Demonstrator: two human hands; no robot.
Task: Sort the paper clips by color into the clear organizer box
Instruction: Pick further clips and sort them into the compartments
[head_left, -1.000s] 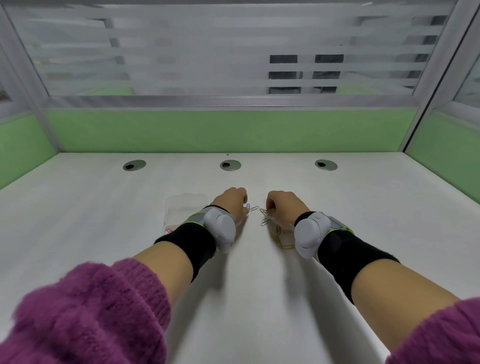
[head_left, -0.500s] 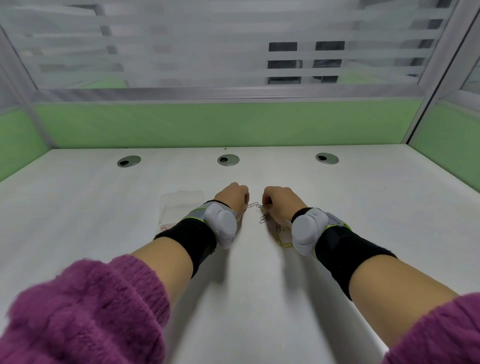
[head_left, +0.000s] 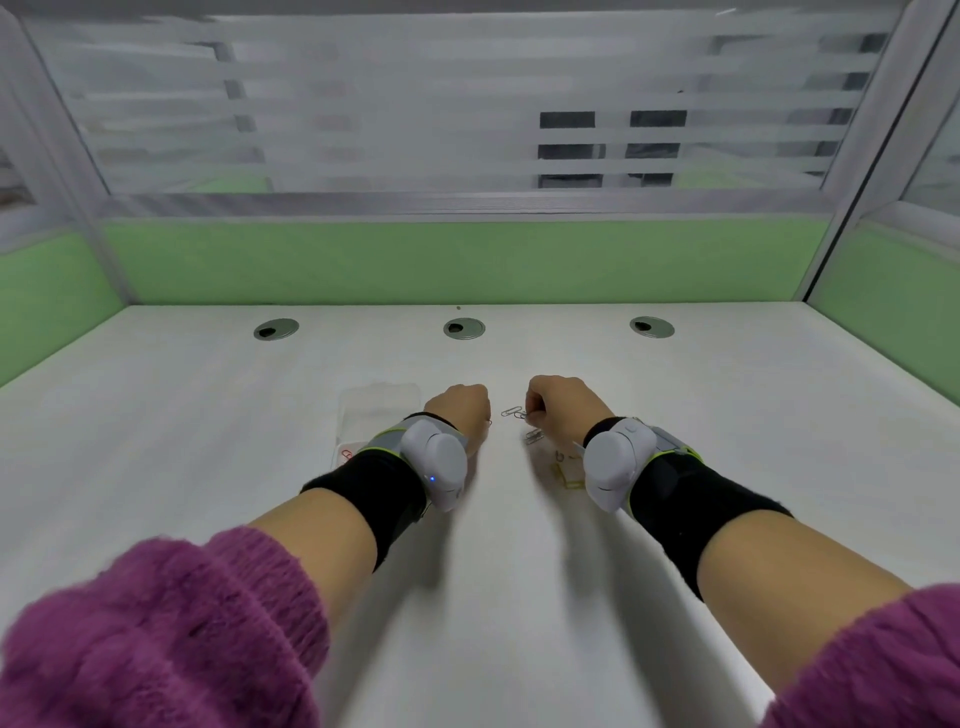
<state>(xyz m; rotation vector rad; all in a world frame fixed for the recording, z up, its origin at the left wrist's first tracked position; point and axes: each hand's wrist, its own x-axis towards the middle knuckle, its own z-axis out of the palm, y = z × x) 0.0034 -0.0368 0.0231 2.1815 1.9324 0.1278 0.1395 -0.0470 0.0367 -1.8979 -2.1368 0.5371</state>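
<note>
Picking through the loose paper clips (head_left: 530, 426) w/ both hands, mid-sort by my read. Clear organizer box (head_left: 379, 415) is sitting on the worktop (head_left: 156, 441), partly hidden behind the left hand (head_left: 460, 408); a red clip (head_left: 347, 455) is showing at its near edge. Silver clips are lying just right of the box, yellow ones (head_left: 569, 478) nearer the camera. Right hand (head_left: 558, 402) is curled, fingertips touching a silver clip; left is fisted, contents can't tell. Next move prob needs a fine pinch, then carrying the clip to the matching compartment.

Clear organizer box (head_left: 379, 410) flat on desk, silver paper clips (head_left: 514, 413) right of it, yellow clips (head_left: 569, 480) nearer.
</note>
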